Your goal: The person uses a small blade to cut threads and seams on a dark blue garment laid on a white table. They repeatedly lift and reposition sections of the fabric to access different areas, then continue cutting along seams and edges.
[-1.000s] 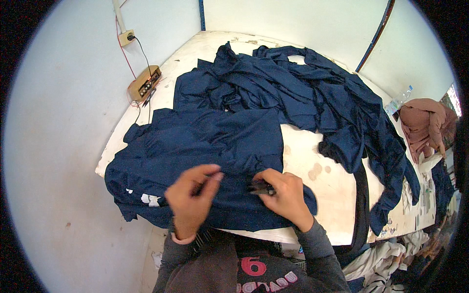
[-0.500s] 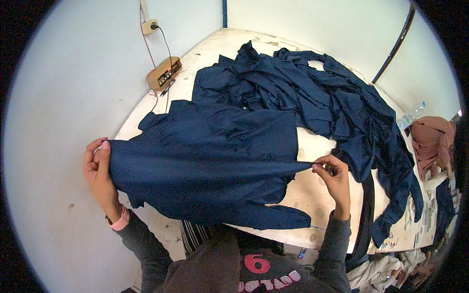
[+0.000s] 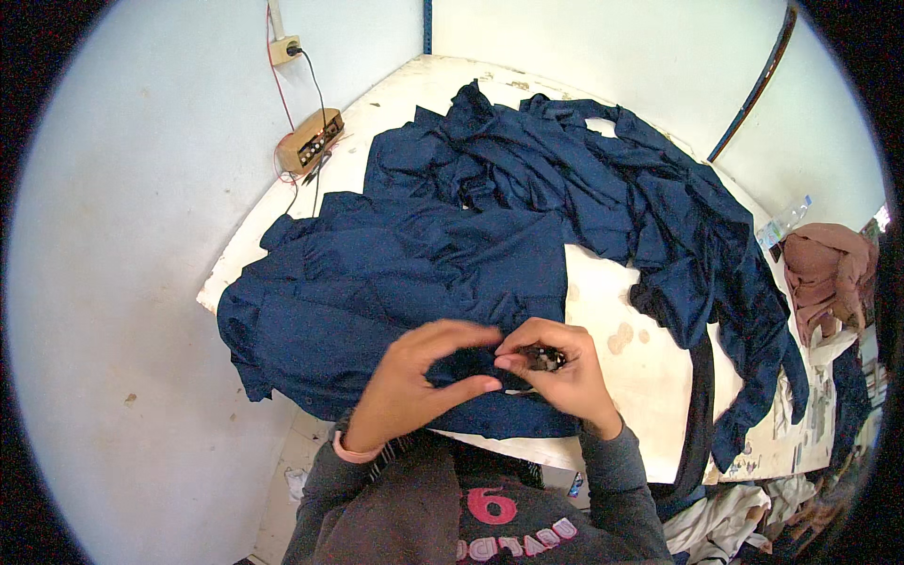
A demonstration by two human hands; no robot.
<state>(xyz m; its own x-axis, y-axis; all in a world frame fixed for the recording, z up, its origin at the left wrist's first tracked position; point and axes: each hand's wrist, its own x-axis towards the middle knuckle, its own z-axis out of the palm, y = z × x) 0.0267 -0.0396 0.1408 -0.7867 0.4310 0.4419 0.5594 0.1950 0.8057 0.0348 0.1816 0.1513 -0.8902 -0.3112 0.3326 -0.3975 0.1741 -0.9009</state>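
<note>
Spreads left hand (image 3: 403,375) above navy garment (image 3: 377,273) on table's (image 3: 603,292) near side; holds small dark tool (image 3: 545,358) in curled right hand (image 3: 578,384), cannot make out anything pinched; might nick garment through a slip.

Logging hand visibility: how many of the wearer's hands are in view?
2: left hand, open over the navy cloth; right hand alongside, holding a small dark object.

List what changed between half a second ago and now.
The left hand let go of the near navy garment and moved right. The right hand moved left, holding a small dark tool; whether it pinches the garment is unclear. The garment, stretched before, lies slack. The rear navy heap, tan box and clear bottle stayed put.
</note>
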